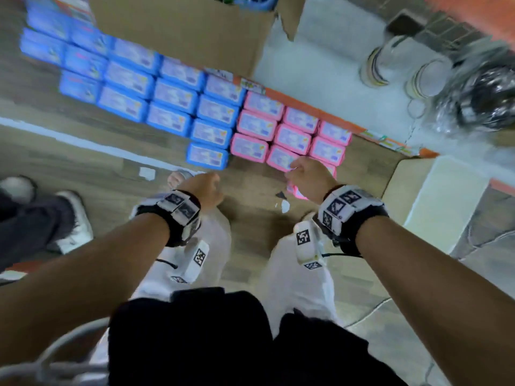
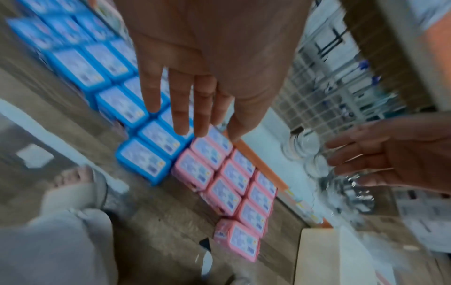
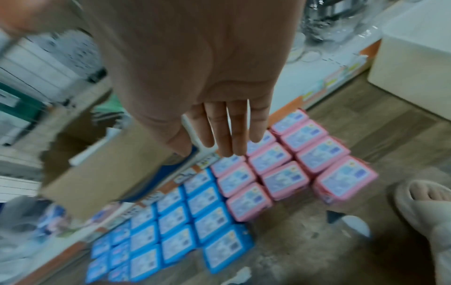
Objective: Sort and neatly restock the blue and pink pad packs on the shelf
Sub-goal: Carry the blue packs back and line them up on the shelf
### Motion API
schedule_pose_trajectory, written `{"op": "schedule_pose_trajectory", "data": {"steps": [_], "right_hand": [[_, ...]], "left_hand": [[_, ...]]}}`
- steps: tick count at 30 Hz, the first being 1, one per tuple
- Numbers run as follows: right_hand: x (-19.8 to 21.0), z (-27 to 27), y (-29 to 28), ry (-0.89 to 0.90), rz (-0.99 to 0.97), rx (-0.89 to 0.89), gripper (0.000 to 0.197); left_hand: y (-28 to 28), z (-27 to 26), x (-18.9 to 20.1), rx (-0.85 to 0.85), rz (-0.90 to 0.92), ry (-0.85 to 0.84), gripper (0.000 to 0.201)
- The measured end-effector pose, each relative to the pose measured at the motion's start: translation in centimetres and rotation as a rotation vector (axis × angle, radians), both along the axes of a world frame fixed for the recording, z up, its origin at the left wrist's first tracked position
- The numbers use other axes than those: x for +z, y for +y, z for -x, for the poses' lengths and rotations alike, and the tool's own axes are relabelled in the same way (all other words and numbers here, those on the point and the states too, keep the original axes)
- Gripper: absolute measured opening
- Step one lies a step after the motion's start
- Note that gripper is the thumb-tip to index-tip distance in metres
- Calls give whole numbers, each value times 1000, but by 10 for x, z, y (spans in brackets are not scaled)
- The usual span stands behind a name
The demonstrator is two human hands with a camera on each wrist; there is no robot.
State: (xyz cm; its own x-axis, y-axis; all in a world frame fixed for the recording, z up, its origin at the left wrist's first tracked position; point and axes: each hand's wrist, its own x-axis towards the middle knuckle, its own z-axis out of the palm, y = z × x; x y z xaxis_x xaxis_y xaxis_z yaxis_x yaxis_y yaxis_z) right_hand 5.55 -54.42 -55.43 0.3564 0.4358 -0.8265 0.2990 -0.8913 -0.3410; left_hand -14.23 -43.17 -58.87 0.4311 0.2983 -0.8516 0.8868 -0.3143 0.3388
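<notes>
Both forearms fill the bottom of the head view, wrist cameras strapped on. Left hand (image 2: pixel 195 92) hangs over the floor with fingers straight and relaxed, holding nothing; it sits above the seam where the two colours meet. Right hand (image 3: pixel 219 115) likewise flat, fingers extended and close together, holding nothing, over the near edge of the pink block. Blue pad packs (image 1: pixel 170 96) lie label-up on the wood floor (image 1: pixel 92 160) in tight diagonal rows, butted against the orange shelf edge (image 1: pixel 306 103). Pink pad packs (image 1: pixel 289 126) continue the same grid directly to the right, touching the blue ones. One blue pack (image 1: pixel 207 156) extends the last blue row toward the person; one pink pack (image 2: pixel 238 238) likewise juts out at the near right corner of the pink block. Cardboard box (image 1: pixel 181 26) stands open on the low white shelf (image 1: pixel 320 54) behind the blue rows. Glass jars (image 1: pixel 390 62) and plastic-wrapped goods (image 1: pixel 485 101) sit further right on that shelf. Beige box (image 1: pixel 412 188) on the floor to the right, near the pink block. Paper scraps (image 1: pixel 147 173) lie on the floor near the person's feet. Another person's shoe (image 1: pixel 73 218) shows at far left. Heavy motion blur; label print unreadable.
</notes>
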Motion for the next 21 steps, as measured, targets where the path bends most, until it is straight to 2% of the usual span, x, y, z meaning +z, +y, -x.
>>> {"op": "schedule_pose_trajectory", "data": {"steps": [4,9,12,15,17,21], "right_hand": [[63,55,65,-44,-25,56,26],[114,109,121,21,-129,156,23],[139,127,132,46,-176,175,10],[154,134,133,52,-196,144,12],[161,135,132,40,-201,132,22],[165,142,138,16,-200,13,26]], "left_hand": [[78,75,91,175,-117,-19,40],[133,157,154,494,-299,-62,37],[128,180,171,585,-294,-55,32],[121,187,173,646,-246,-61,30],[122,189,171,583,-206,-16,30],[150,191,167,448,-221,17,24]]}}
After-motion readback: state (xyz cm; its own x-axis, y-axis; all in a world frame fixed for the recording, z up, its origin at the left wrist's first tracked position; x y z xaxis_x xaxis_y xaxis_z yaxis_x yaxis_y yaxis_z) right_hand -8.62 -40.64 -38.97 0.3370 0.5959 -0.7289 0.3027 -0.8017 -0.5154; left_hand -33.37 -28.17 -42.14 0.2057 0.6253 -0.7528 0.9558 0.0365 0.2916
